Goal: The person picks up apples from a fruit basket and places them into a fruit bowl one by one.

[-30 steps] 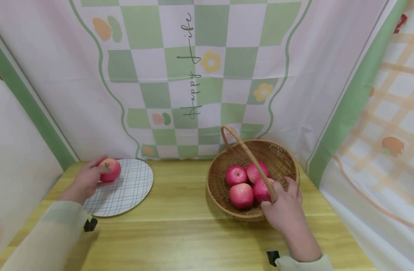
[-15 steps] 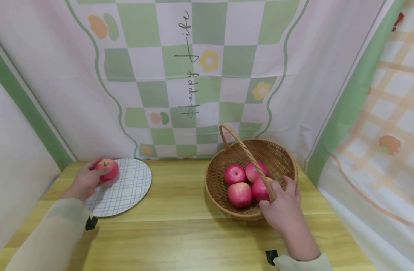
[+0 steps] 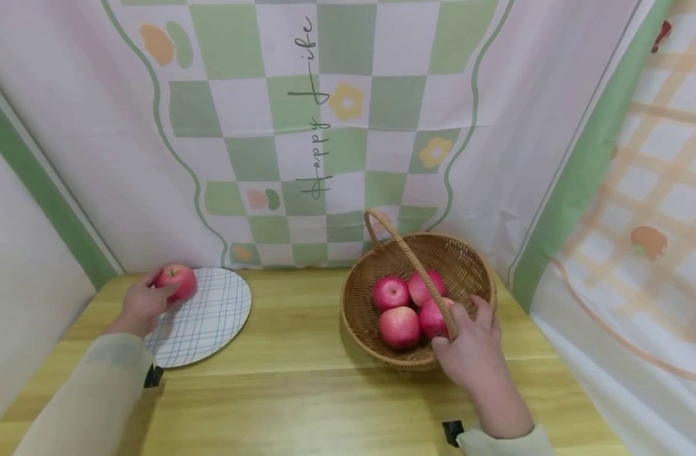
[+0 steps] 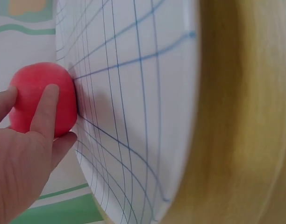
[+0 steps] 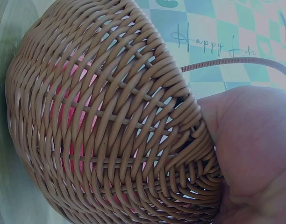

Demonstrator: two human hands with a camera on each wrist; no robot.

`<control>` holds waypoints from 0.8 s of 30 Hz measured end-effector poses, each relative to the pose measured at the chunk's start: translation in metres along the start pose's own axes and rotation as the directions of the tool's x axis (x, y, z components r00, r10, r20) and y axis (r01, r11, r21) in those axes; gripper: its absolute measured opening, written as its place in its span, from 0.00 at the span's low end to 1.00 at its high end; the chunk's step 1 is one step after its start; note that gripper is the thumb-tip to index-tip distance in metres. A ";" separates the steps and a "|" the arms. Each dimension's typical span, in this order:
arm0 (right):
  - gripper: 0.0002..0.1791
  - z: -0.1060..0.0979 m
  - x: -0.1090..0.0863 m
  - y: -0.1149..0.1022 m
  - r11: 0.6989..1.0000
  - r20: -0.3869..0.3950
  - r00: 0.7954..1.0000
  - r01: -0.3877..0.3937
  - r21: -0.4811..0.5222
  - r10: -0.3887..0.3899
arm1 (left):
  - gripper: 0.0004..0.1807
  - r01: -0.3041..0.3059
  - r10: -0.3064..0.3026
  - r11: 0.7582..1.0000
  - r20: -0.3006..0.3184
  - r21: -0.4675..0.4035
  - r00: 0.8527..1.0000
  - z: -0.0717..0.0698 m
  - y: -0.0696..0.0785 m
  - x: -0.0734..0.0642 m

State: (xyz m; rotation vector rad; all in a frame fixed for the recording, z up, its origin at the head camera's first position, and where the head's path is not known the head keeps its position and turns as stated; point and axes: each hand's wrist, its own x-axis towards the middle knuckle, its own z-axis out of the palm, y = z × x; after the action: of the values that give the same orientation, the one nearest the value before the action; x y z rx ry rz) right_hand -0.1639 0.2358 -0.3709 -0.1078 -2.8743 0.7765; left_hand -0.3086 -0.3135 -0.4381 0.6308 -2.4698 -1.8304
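Left hand (image 3: pixel 144 305): fingers curled round apple (image 3: pixel 180 282) on plate (image 3: pixel 219 320), underside hidden. Right hand (image 3: pixel 474 348) grips basket (image 3: pixel 461 269) by rim; fingertips hard to make out. Basket's fruit (image 3: pixel 399 328) partly behind handle (image 3: pixel 410 256).

Plate (image 3: pixel 211 320) part-hidden, basket (image 5: pixel 110 126) cropped (right wrist view)

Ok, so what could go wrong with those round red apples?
The round red apple in the left hand might roll off the round white plate with blue lines if released, being near its edge. The round brown wicker basket could tip if the right hand at its rim presses too hard, spilling the four round red apples inside.
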 end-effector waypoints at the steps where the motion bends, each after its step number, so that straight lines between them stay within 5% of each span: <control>1: 0.26 0.000 0.000 0.000 1.000 0.001 1.000 0.000 -0.001 0.000 | 0.40 -0.005 0.005 1.000 -0.007 0.030 1.000 -0.001 0.000 0.000; 18: 0.24 0.000 -0.001 -0.002 1.000 0.009 1.000 -0.014 -0.001 0.014 | 0.38 -0.020 0.047 0.970 -0.108 0.241 0.993 0.002 0.010 -0.004; 21: 0.26 0.000 -0.001 -0.002 1.000 -0.001 1.000 -0.005 -0.004 0.005 | 0.39 -0.030 0.080 0.956 -0.163 0.292 0.983 0.004 0.016 -0.006; 24: 0.26 0.000 -0.001 -0.001 1.000 -0.011 1.000 0.002 -0.005 -0.002 | 0.39 -0.078 0.176 0.917 -0.220 0.390 0.960 0.006 0.025 -0.012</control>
State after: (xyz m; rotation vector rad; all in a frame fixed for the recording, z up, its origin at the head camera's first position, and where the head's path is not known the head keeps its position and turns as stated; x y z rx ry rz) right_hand -0.1626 0.2345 -0.3701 -0.1091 -2.8650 0.7665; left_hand -0.3073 -0.2978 -0.4142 0.6431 -2.6283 -1.1508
